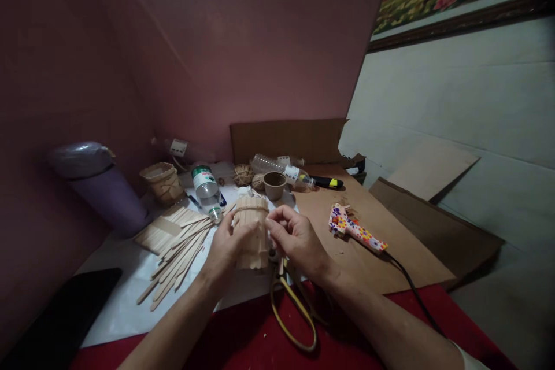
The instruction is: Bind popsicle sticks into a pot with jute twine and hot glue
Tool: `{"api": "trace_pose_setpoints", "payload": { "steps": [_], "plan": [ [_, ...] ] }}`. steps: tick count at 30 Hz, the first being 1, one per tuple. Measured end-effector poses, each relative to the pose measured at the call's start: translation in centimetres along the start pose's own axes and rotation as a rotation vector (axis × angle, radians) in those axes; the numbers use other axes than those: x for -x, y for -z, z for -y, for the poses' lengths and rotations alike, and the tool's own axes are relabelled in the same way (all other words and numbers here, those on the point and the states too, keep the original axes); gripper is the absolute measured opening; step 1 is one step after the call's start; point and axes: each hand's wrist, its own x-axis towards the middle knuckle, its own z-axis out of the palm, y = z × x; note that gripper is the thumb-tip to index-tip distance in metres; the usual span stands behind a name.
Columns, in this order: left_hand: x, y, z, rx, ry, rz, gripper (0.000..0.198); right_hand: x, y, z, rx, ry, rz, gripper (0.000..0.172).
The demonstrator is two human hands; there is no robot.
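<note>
A small pot covered with upright wooden craft sticks (252, 245) stands in front of me, with a twine band (251, 208) round its upper part. My left hand (229, 240) grips it from the left, the thumb lying across its front. At its right side my right hand (299, 238) is closed in a pinch, thumb against forefinger. Whatever sits between those fingertips is too small to make out. Yellow-handled scissors (299, 305) lie just below my right hand, their blades partly hidden.
Loose craft sticks (184, 260) spread on the left. Behind are a twine-wrapped pot (162, 185), a green-labelled bottle (206, 188), a twine ball (243, 174), a brown cup (274, 186) and a clear bottle (271, 164). A flowered glue gun (353, 228) with a cord lies on cardboard (390, 260).
</note>
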Motion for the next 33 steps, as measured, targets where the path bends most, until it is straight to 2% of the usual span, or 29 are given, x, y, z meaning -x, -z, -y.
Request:
{"api": "trace_pose_setpoints", "payload": {
  "steps": [3,10,19,27,33],
  "plan": [
    [-0.1,0.1,-0.6,-0.022,0.006,-0.055,0.051,-0.1,0.1,-0.1,0.044,0.015,-0.043,0.018],
    [-0.1,-0.2,-0.3,-0.014,0.037,0.042,0.051,0.0,0.0,0.0,0.078,0.097,-0.060,0.012],
    [0.5,-0.1,-0.4,0.022,0.111,0.093,0.036,0.3,-0.4,-0.1,-0.025,0.005,-0.003,0.012],
    [0.3,-0.1,0.0,0.021,0.060,0.095,0.042,0.5,-0.4,0.1,-0.010,0.012,0.038,0.010],
    [-0.2,0.3,0.6,0.009,0.042,0.122,0.040,0.5,-0.5,0.0,-0.007,0.026,0.031,0.012]
  ]
}}
